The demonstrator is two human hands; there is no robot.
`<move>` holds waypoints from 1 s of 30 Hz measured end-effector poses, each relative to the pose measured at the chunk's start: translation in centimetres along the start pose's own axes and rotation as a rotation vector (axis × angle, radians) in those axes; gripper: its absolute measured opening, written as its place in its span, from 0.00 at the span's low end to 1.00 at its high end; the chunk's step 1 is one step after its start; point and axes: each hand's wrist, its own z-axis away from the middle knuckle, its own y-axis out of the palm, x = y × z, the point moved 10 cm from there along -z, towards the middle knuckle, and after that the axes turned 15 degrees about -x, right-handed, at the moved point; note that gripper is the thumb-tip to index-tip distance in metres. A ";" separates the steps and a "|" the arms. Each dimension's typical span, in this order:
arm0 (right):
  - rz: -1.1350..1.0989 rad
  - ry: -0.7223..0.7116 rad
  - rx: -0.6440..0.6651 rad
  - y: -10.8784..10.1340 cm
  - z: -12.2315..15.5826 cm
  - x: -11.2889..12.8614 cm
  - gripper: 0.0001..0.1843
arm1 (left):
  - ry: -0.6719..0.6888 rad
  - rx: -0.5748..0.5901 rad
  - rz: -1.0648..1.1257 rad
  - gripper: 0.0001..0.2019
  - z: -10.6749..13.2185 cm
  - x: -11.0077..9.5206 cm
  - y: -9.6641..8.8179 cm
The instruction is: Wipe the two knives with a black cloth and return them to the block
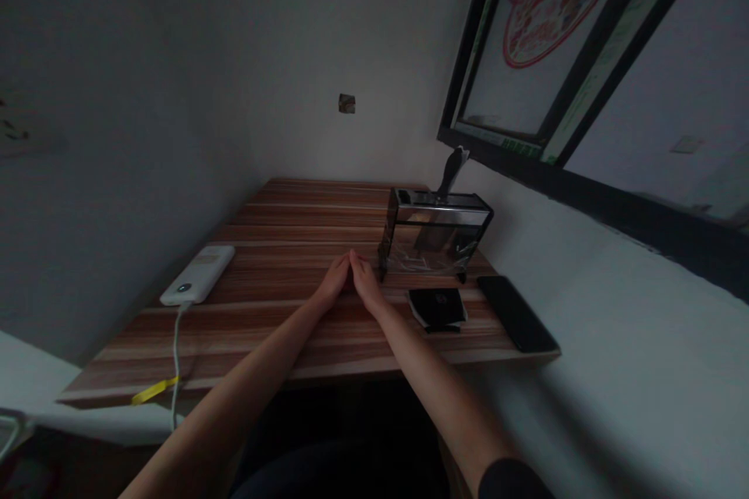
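My left hand [335, 278] and my right hand [365, 278] rest on the wood-grain table [316, 210], their fingertips meeting in a point. Both have the fingers stretched out, and neither holds anything I can see. Just right of my right hand stands a clear-sided holder with a metal top [438, 238]. A dark handle [450, 170] sticks up out of its top at a tilt. Nearer to me, beside my right forearm, lies a small black folded pouch or wallet [438, 306].
A black smartphone [518, 313] lies at the table's right edge. On the left is a white power bank [199, 274], its white cable [176, 343] hanging over the front edge past a yellow strip [154, 391]. Walls border the table; a dark-framed panel [527, 144] hangs on the right.
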 end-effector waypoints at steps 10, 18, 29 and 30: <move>-0.001 -0.003 -0.027 -0.3 0.0 -0.2 0.31 | 0.006 0.026 -0.018 0.19 -0.2 0.1 0.2; 0.007 0.000 -0.046 -0.6 -0.1 -0.5 0.31 | 0.019 0.047 -0.011 0.19 0.4 -0.6 0.5; 0.010 0.015 -0.033 -0.7 0.4 0.1 0.31 | 0.013 0.091 -0.032 0.22 0.4 -0.3 0.9; 0.011 0.016 -0.035 -0.7 0.4 0.1 0.31 | 0.012 0.093 -0.034 0.22 0.4 -0.3 1.0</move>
